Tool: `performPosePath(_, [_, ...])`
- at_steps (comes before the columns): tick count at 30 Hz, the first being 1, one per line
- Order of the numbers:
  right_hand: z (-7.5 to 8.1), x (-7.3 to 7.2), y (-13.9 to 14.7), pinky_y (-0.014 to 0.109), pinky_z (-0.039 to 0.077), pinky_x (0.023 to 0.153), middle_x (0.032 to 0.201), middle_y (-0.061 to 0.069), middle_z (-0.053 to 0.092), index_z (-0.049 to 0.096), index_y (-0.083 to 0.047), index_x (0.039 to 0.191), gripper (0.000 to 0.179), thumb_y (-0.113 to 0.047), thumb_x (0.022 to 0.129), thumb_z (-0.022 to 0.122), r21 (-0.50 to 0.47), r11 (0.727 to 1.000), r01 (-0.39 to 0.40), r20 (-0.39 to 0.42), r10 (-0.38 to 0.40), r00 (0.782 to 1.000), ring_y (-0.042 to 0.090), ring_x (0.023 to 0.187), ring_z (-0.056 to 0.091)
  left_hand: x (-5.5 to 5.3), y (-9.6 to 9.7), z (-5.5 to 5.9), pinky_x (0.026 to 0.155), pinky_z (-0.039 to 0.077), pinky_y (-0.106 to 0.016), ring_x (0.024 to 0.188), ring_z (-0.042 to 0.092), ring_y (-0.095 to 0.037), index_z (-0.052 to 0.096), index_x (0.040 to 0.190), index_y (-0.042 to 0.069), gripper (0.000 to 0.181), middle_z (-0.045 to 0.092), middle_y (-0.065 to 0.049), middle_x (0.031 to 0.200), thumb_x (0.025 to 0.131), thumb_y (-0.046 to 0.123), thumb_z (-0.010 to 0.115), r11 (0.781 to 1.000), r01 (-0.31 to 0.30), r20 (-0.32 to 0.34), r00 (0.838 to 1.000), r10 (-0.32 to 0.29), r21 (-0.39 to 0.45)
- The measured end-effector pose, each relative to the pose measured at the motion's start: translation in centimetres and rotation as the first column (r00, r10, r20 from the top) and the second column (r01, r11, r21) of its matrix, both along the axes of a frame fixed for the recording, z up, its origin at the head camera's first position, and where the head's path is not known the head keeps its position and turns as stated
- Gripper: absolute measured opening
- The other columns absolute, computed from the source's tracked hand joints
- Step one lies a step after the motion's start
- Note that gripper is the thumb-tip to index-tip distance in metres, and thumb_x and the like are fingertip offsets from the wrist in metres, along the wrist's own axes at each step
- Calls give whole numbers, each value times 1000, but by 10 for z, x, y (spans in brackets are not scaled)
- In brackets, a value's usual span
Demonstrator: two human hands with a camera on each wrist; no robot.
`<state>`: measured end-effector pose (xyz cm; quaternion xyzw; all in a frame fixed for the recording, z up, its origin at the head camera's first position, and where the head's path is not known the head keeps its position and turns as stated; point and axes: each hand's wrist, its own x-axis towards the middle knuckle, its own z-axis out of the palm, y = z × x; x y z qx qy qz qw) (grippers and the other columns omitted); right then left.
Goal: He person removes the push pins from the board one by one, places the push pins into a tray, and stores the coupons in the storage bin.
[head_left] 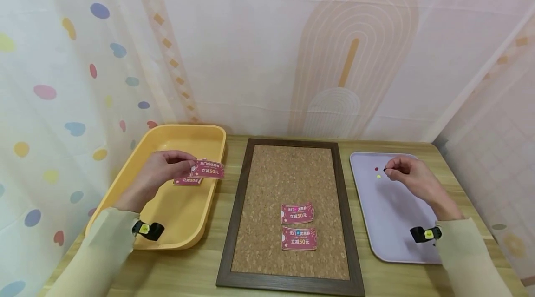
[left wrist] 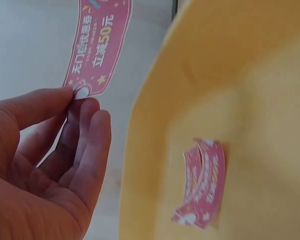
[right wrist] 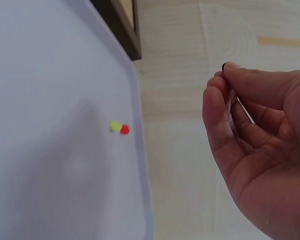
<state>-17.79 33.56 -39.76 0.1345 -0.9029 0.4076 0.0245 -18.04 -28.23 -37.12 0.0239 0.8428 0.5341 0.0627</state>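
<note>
Nearest, two pink coupons lie on a dark-framed cork board: the lower coupon bears a blue dot, the upper coupon a pink one. Farther off, over the yellow tray, the left hand pinches the held coupon by one end; it is deep pink, white-lettered, with a yellowish 50. The left wrist view shows its bend and two overlapping coupons in the tray, partly hidden from the head view. Over the lilac tray, the right hand pinches a small black piece. Red and yellow pieces lie there, apart in the head view, seemingly touching in the right wrist view.
</note>
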Motion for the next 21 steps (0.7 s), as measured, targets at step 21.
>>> performPosePath(21, [-9, -13, 18, 20, 48, 73, 94, 8, 66, 65, 8, 106, 10, 2, 99, 65, 35, 999, -39, 150, 33, 988, 7, 80, 55, -21, -55, -29, 84, 60, -31, 89, 72, -12, 57, 128, -22, 34, 73, -7, 103, 103, 2, 61, 993, 83, 181, 979, -96, 80])
